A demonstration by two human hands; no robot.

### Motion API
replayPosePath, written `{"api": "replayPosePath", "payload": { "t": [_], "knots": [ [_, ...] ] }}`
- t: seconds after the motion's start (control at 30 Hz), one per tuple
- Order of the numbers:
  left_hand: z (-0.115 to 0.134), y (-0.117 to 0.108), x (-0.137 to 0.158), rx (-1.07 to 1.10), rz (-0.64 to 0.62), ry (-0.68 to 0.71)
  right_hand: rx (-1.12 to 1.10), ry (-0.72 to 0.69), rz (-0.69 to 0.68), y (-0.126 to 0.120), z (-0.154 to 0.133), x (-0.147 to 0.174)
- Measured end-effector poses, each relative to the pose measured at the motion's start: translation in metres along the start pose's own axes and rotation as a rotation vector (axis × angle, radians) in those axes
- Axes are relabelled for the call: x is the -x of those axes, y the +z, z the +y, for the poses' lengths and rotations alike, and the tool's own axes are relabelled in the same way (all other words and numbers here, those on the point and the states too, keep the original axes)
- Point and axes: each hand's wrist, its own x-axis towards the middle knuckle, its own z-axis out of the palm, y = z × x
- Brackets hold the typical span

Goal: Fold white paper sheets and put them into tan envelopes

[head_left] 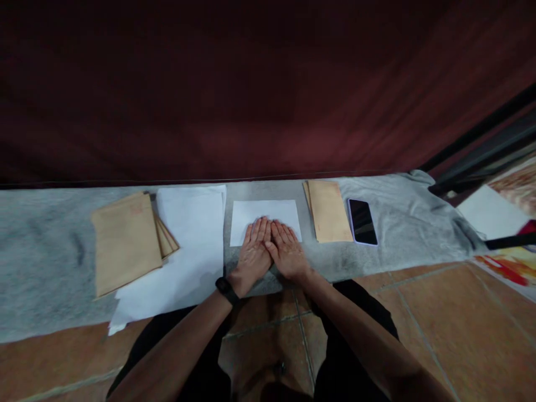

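Observation:
A white sheet of paper [263, 209], seemingly folded, lies crosswise in front of me on the grey cloth. My left hand [255, 249] rests flat on its near edge, fingers stretched out and pointing away from me. Beside it, thumb sides touching, my right hand [287, 250] presses down the same way, palm down. Neither hand grips anything. The palms and fingers cover the middle of the paper's near edge. A black band [227, 290] sits on my left wrist.
Brown envelopes [128, 243] lie at left, partly over a stack of white paper [192, 245]. More brown envelopes [330, 212] and a phone [363, 222] lie at right. The grey cloth [402, 223] ends at a dark red curtain [268, 139]. Tiled floor [452, 312] shows nearer me.

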Motion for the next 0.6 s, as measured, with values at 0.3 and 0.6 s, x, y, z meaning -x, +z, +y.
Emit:
{"api": "replayPosePath", "payload": {
  "t": [0.3, 0.6],
  "knots": [
    [-0.009, -0.005, 0.002, 0.019, -0.003, -0.006, 0.095, -0.002, 0.043, -0.002, 0.016, 0.009],
    [-0.027, -0.008, 0.007, 0.017, 0.051, -0.091, 0.163, 0.004, 0.096, -0.007, 0.031, 0.017]
  ]
}}
